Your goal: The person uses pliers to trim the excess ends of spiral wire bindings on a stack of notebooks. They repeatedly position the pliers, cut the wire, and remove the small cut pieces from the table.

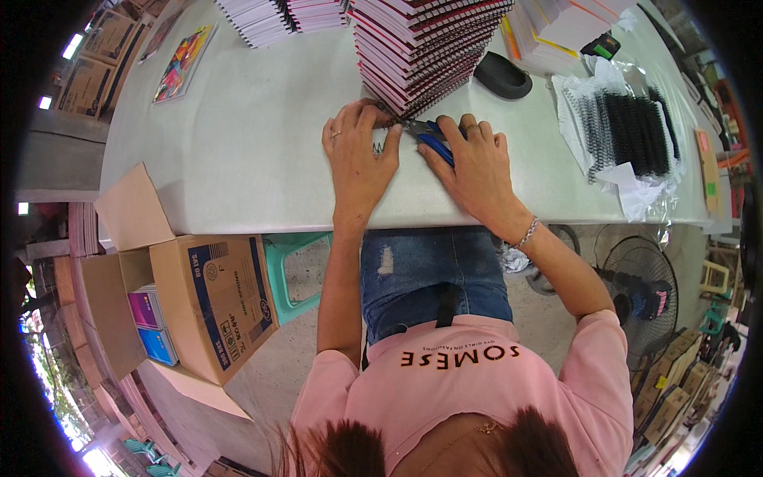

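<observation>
A tall stack of spiral-bound notebooks [421,56] stands at the far middle of the table, black coils along its right side. At its near corner my left hand [358,155] has its fingers curled in, gripping the lowest notebook's edge by the coil; the fingertips are partly hidden. My right hand [481,171] is closed round blue-handled cutting pliers [437,147], whose jaws point left to that same corner. A short cut piece of coil [377,149] lies between my left thumb and fingers.
Loose black coils [632,131] lie on plastic wrap at the right, near a dark oval holder [503,75]. More notebooks [258,20] stand at the back. A colourful packet [183,63] lies far left. Below the table are an open carton [218,302], a green stool [278,278] and a fan [644,290].
</observation>
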Tool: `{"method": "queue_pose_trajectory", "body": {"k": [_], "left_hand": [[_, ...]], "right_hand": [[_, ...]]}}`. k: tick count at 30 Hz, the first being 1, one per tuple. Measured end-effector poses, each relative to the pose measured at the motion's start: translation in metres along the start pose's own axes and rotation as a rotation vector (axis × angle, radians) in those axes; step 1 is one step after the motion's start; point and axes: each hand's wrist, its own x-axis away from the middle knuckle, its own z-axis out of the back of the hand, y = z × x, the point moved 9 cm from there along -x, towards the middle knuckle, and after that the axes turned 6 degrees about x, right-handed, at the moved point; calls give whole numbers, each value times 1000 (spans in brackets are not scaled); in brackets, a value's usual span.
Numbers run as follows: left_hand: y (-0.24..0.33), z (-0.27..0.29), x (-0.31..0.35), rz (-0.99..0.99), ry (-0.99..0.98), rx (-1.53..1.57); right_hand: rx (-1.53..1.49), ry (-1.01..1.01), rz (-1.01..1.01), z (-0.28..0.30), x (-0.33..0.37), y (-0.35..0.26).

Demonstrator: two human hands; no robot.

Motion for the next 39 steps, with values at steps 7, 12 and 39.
{"method": "queue_pose_trajectory", "body": {"k": [7,12,39], "left_hand": [[-1,-1,1,-9,7,-24],[0,-2,0,8,-17,-16],[4,-1,3,-36,3,-1]], "right_hand": [[8,38,69,2,-3,-2],[0,12,78,-2,-7,-2],[65,-11,121,4,-8,2]]}}
